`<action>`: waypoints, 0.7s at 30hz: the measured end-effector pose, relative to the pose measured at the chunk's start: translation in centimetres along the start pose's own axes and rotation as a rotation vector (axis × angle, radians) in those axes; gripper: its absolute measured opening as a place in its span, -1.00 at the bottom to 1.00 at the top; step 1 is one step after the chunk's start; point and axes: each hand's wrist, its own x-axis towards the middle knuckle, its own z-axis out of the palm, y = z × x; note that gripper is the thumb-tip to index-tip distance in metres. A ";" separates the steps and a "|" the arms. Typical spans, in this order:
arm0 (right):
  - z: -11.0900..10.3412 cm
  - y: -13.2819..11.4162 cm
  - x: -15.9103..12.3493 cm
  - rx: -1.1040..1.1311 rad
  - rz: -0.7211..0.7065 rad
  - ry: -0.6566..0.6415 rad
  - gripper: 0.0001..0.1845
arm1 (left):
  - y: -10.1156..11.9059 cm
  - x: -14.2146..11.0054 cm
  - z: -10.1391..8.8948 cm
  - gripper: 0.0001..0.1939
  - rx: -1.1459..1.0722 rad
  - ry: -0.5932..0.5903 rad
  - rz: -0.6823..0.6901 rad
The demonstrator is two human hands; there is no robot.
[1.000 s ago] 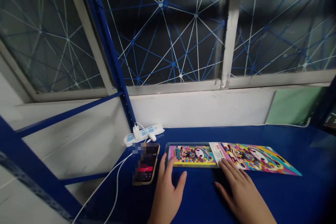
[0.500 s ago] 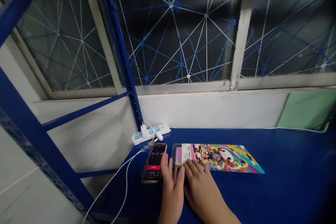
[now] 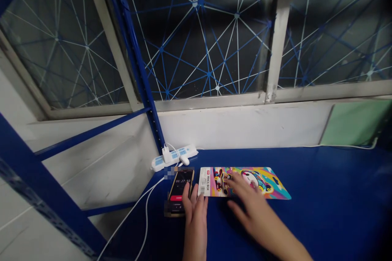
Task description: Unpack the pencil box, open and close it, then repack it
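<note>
A colourful pencil box cover, printed with cartoon characters and a white label reading "PENCIL BOX", lies flat on the blue table. My right hand is over the middle of it with fingers spread, the fingertips at the printed face; contact is unclear. At the cover's left end, my left hand stands upright on edge, fingers stretched out and touching or nearly touching the lower left corner. Between that hand and the shelf frame lies a phone with a running timer, partly behind my left fingers.
A white power strip with plugged-in chargers sits at the back left, its white cables trailing toward the front. Blue metal shelf posts rise at the left. A green panel leans on the wall at right, behind the blue table.
The printed cover has shifted left, and the clear tray end that stuck out beside it is out of sight. My right hand has moved right along the cover, away from my left hand.
</note>
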 end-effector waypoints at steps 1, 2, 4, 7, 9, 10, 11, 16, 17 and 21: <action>-0.7 2.4 -0.4 0.009 0.106 0.147 -0.41 | 0.2 -0.1 0.0 -0.24 0.009 -0.004 -0.005; -1.4 5.0 -0.9 0.040 0.252 0.275 -0.39 | 0.4 -0.2 0.0 -0.25 0.013 -0.011 -0.012; -3.1 9.9 -2.1 0.060 0.430 0.359 -0.28 | 0.7 -0.5 0.1 -0.23 -0.005 -0.042 -0.051; -5.6 14.7 -4.1 0.157 0.526 0.335 -0.32 | 0.3 -0.8 0.2 -0.14 -0.029 -0.111 -0.120; -6.7 16.0 -5.3 0.243 0.537 0.304 -0.40 | -0.2 -0.9 0.1 -0.09 0.025 -0.165 -0.120; -7.0 16.3 -5.9 0.282 0.539 0.294 -0.45 | -0.5 -0.9 0.0 -0.09 0.071 -0.192 -0.106; -7.2 16.3 -6.4 0.316 0.542 0.284 -0.50 | -0.8 -0.8 -0.2 -0.10 0.120 -0.215 -0.089; -7.8 16.3 -9.0 0.436 0.564 0.212 -0.55 | -1.0 -0.4 -0.4 -0.07 0.299 -0.256 0.004; -8.0 16.3 -9.5 0.460 0.571 0.188 -0.54 | -0.9 -0.3 -0.3 -0.07 0.326 -0.268 0.020; -9.2 16.1 -10.5 0.645 0.606 0.138 -0.53 | -0.4 -0.4 0.1 -0.14 0.398 -0.275 0.015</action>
